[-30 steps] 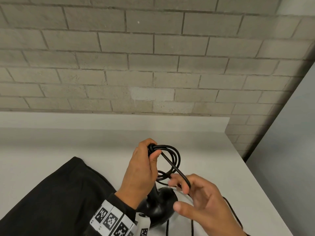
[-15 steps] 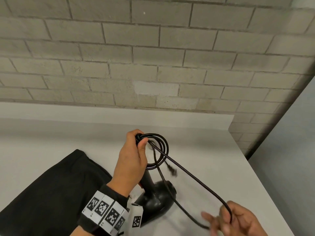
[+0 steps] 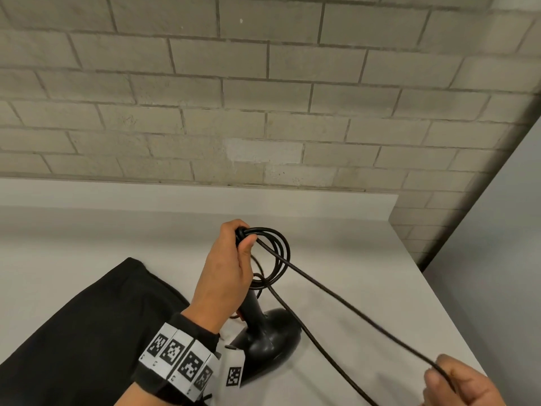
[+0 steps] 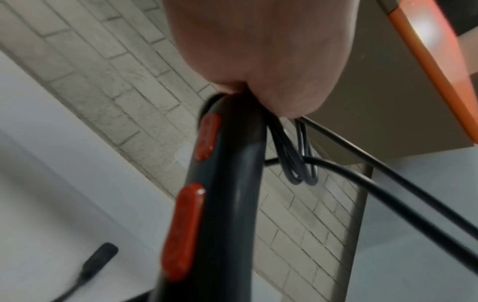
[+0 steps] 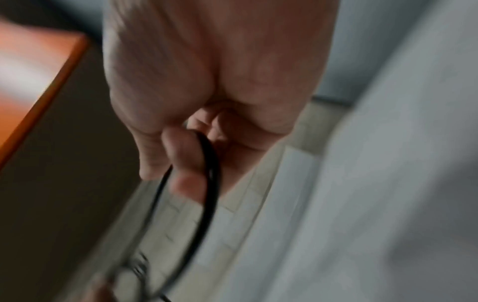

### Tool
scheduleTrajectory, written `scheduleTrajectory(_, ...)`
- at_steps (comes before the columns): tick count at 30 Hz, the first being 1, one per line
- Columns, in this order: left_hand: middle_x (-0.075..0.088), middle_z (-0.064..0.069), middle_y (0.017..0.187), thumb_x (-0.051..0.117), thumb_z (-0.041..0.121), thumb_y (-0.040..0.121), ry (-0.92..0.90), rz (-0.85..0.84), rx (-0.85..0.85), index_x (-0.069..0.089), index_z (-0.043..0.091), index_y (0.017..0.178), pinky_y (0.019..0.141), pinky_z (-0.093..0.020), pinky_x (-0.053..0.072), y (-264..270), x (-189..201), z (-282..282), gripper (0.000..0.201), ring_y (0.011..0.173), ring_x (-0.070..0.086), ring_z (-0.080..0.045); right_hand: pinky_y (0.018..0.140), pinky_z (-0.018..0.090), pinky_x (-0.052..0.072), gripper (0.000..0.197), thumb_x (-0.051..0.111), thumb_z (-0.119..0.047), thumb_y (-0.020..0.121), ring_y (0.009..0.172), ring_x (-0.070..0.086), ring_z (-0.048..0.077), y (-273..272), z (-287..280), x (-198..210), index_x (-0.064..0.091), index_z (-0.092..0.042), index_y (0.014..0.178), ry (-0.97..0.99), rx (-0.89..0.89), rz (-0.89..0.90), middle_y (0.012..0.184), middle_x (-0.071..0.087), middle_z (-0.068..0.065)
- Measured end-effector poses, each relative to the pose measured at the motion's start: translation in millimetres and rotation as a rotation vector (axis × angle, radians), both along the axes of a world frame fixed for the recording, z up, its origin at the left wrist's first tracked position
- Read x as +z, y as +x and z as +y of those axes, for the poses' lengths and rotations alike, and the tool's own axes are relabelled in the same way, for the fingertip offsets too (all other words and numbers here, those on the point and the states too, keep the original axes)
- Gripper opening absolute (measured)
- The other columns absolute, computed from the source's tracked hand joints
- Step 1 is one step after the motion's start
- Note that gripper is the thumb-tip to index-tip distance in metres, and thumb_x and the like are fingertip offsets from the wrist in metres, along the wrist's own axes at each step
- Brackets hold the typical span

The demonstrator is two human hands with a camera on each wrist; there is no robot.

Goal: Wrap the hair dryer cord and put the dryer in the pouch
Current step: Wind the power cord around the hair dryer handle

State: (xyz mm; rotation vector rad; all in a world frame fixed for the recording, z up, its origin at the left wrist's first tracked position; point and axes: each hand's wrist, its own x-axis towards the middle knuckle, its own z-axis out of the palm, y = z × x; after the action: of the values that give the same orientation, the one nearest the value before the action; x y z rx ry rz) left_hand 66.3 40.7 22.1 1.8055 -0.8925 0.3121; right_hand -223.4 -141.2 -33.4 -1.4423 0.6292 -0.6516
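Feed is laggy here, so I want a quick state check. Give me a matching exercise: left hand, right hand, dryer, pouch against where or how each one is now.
1. left hand
2. right hand
3. dryer
4. pouch

A. lies flat on the table, black
B. pinches coiled cord loops at the top of the handle
C. head down on the table, handle up
D. holds the cord's slack out to the side

Pairs: 1-B, 2-D, 3-C, 4-A

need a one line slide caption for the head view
Left hand holds cord loops atop the hair dryer handle; right hand draws the cord taut, black pouch beside.
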Motion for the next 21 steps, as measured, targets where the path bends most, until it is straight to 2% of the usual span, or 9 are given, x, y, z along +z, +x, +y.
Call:
scheduleTrajectory(2, 0.051, 0.011, 0.077, 0.036, 0.041, 0.094, 0.006, 0.004, 0.0, 0.042, 0.026, 0.11, 0.058, -0.01, 0.041, 0, 1, 2, 0.022, 0.061, 0.049, -0.006, 0.044, 0.021, 0.016, 0.051, 0.08, 0.007, 0.072, 0.042, 0.021, 0.03, 3, -10, 4, 0.039, -0.007, 0.045, -0.052, 0.034, 0.157, 0.044, 0.025, -0.003)
scheduleTrajectory(5, 0.052, 0.012, 0.081, 0.036, 0.044, 0.094, 0.018, -0.005, -0.014, 0.041, 0.027, 0.111, 0.061, -0.01, 0.041, -4, 1, 1, 0.024, 0.066, 0.05, -0.006, 0.043, 0.031, 0.02, 0.051, 0.081, 0.0, 0.071, 0.042, 0.022, 0.021, 5, -17, 4, 0.038, -0.006, 0.044, -0.106, -0.053, 0.191, 0.042, 0.029, 0.001)
scheduleTrajectory(7, 0.052, 0.012, 0.08, 0.036, 0.043, 0.094, 0.015, 0.001, -0.005, 0.043, 0.025, 0.111, 0.06, -0.012, 0.04, -5, 1, -1, 0.025, 0.066, 0.05, -0.007, 0.043, 0.03, 0.033, 0.046, 0.076, -0.021, 0.077, 0.04, 0.038, 0.022, -3, -24, -5, 0.045, -0.002, 0.048, -0.122, -0.127, 0.168, 0.042, 0.041, 0.008)
scheduleTrajectory(10, 0.051, 0.009, 0.077, 0.036, 0.041, 0.094, 0.015, 0.022, 0.014, 0.046, 0.019, 0.113, 0.057, -0.013, 0.038, -2, 2, -3, 0.031, 0.063, 0.048, -0.008, 0.053, 0.024, 0.054, 0.043, 0.06, -0.008, 0.093, 0.047, 0.059, 0.037, -4, -16, -19, 0.042, 0.002, 0.055, 0.088, -0.126, -0.059, 0.044, 0.048, 0.013)
scheduleTrajectory(12, 0.05, 0.008, 0.075, 0.036, 0.041, 0.094, 0.018, 0.032, 0.022, 0.047, 0.016, 0.113, 0.056, -0.012, 0.038, 1, 2, -2, 0.032, 0.06, 0.046, -0.006, 0.039, 0.019, 0.039, 0.055, 0.085, -0.03, 0.074, 0.032, 0.038, 0.019, 0, -3, -20, 0.038, -0.009, 0.055, 0.239, 0.009, -0.122, 0.04, 0.033, 0.004)
scheduleTrajectory(13, 0.049, 0.009, 0.074, 0.036, 0.041, 0.094, 0.02, 0.034, 0.02, 0.047, 0.017, 0.112, 0.055, -0.011, 0.038, 2, 3, 0, 0.032, 0.059, 0.046, -0.006, 0.04, 0.015, 0.031, 0.061, 0.092, -0.041, 0.059, 0.033, 0.03, 0.013, 1, -1, -20, 0.037, -0.016, 0.052, 0.115, 0.03, -0.055, 0.042, 0.03, -0.001)
scheduleTrajectory(16, 0.05, 0.011, 0.076, 0.036, 0.043, 0.095, 0.047, 0.01, -0.015, 0.045, 0.022, 0.112, 0.058, -0.012, 0.04, 3, 2, 4, 0.029, 0.06, 0.048, -0.006, 0.05, 0.007, 0.024, 0.06, 0.091, -0.014, 0.059, 0.038, 0.029, 0.006, -8, -11, -22, 0.033, -0.021, 0.045, -0.313, 0.126, 0.311, 0.045, 0.025, -0.017)
scheduleTrajectory(17, 0.051, 0.01, 0.077, 0.035, 0.045, 0.095, 0.065, 0.004, -0.025, 0.046, 0.022, 0.113, 0.058, -0.014, 0.04, 3, 0, 4, 0.03, 0.062, 0.048, -0.007, 0.05, 0.008, 0.023, 0.061, 0.09, -0.019, 0.06, 0.04, 0.028, 0.004, -8, -13, -18, 0.03, -0.018, 0.047, -0.371, 0.124, 0.378, 0.046, 0.02, -0.017)
scheduleTrajectory(21, 0.054, 0.005, 0.081, 0.033, 0.049, 0.095, 0.128, -0.019, -0.043, 0.047, 0.022, 0.117, 0.06, -0.02, 0.04, 3, -1, 4, 0.038, 0.066, 0.05, -0.011, 0.047, 0.009, 0.023, 0.072, 0.072, -0.08, 0.048, 0.044, 0.028, 0.002, -11, -22, -8, 0.03, -0.022, 0.048, -0.464, 0.018, 0.47, 0.049, 0.021, -0.012)
